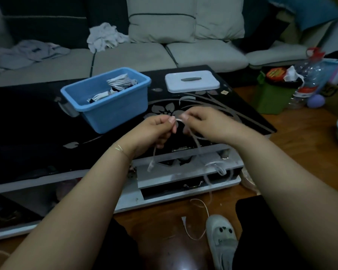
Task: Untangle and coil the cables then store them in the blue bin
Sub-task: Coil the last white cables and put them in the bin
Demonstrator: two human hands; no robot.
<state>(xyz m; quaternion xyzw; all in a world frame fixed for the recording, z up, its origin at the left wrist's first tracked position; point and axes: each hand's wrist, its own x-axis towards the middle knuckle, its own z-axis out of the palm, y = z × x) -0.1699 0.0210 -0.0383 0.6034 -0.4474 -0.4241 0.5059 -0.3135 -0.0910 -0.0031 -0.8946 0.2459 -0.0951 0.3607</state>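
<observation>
A: From the head view, what could go wrong here?

B: The white cable (195, 141) hangs in long loose loops below both hands, and its lower run trails down past the surface (37, 114) edge to the floor beside a shoe (221, 238). If the person pulls the short span tight, the tangle just below the right hand (200, 121) may cinch into a knot. The floor end could also snag under the shoe.

A: And the hands?

B: The left hand (156, 131) has its fingers curled, thumb and forefinger pinching the cable. The right hand, just beside it, pinches the same cable with curled fingertips. A short stretch runs between them, and one connector end dangles below the left hand.

A: Where must it go?

B: The blue bin (105, 98) sits on the surface beyond the left hand, already holding coiled cables. Its white lid (191, 81) lies beyond the right hand.
</observation>
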